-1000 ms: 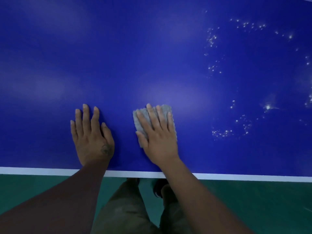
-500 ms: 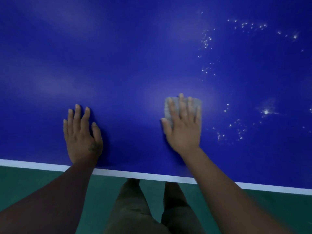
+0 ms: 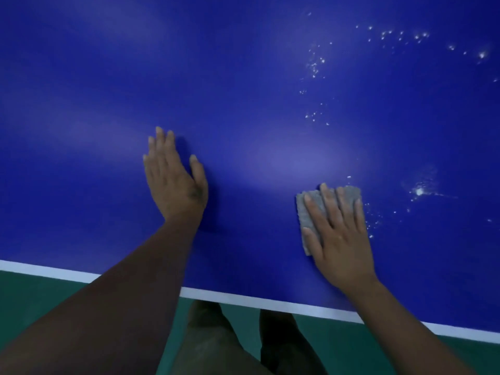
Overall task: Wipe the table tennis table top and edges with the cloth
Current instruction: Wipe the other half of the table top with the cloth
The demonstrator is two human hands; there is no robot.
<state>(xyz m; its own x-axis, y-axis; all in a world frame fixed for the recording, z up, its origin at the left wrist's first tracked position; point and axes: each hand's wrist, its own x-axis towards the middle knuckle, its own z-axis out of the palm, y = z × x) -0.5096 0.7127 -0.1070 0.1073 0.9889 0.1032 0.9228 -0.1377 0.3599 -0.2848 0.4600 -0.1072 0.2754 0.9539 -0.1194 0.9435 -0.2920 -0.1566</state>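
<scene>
The blue table tennis table top (image 3: 243, 90) fills most of the head view, with its white edge line (image 3: 270, 303) running along the near side. A folded grey cloth (image 3: 304, 212) lies flat on the table, right of centre. My right hand (image 3: 341, 236) presses on it with straight fingers and covers most of it. My left hand (image 3: 174, 180) rests flat on the bare table, apart from the cloth and to its left. White specks and droplets (image 3: 315, 63) dot the surface to the right and beyond the cloth.
Below the table's near edge lies a green floor (image 3: 378, 353). My legs (image 3: 216, 345) stand close against that edge. A bright droplet splash (image 3: 419, 191) sits right of the cloth.
My right hand has slid the cloth to the right, up to the specks near the edge. My left hand stays flat on the table while the view has shifted.
</scene>
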